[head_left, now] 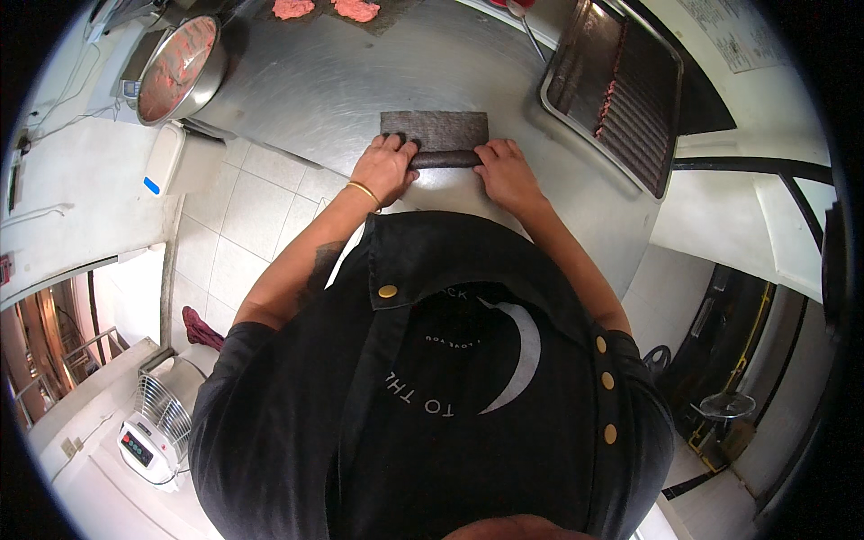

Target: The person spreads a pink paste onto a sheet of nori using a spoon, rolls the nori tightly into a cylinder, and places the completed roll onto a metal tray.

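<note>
A dark seaweed sheet (441,130) lies on the steel table, its near edge wound into a tight roll (445,159). The far part of the sheet is still flat. My left hand (387,166) grips the roll's left end, fingers over the top and thumb on the near side. At the opposite end, my right hand (506,173) pinches the roll between thumb and fingers. Any filling inside the roll is hidden.
On the right, a metal tray (545,94) holds several dark rolls in a row, with pink paste at their ends. A steel bowl (211,76) smeared with pink paste stands far left. Pink paste lumps (357,9) sit on dark sheets at the back, and a utensil handle (529,34) lies near the tray.
</note>
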The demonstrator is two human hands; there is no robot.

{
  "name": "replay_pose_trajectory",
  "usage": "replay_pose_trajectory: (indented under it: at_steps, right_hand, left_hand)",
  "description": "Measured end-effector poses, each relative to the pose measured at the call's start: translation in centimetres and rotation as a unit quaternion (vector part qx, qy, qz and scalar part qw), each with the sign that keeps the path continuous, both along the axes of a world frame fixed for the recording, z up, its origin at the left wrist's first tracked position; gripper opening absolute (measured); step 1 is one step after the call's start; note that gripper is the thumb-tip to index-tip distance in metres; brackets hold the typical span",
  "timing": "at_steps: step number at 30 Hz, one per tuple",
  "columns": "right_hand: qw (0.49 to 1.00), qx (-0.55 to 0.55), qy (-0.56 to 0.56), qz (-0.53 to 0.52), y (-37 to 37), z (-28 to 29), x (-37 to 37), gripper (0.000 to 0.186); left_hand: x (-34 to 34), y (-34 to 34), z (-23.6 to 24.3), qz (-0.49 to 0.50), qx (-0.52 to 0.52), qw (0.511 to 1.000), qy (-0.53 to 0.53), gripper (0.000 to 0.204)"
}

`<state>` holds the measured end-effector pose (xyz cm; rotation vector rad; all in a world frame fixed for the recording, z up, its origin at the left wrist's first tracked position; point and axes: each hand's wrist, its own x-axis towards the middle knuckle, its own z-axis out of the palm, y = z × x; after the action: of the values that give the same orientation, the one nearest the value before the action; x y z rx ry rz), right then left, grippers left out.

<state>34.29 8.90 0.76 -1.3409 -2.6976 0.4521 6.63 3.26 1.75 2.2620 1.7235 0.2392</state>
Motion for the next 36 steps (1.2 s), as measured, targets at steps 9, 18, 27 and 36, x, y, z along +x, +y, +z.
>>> replay_pose_trajectory:
  at_steps: [9,18,27,36]
  right_hand:
    - [1.0,0.021,-0.013,-0.007,-0.7,1.4,-0.8,0.045]
    - [0.997,-0.059,0.003,0.042,0.4,0.6,-3.9,0.048]
    - [0.997,-0.037,-0.023,0.062,0.1,1.8,-4.6,0.039]
    - [0.993,-0.062,-0.032,0.09,0.8,0.4,-4.2,0.037]
  left_hand:
    - [0.4,0.6,0.4,-0.002,0.016,1.0,0.011,0.045]
    - [1.7,2.0,0.7,-0.004,-0.082,0.996,0.04,0.041]
    - [3.0,1.5,0.8,-0.015,-0.043,0.999,0.017,0.043]
    - [1.0,2.4,-0.2,-0.084,-0.058,0.995,-0.022,0.035]
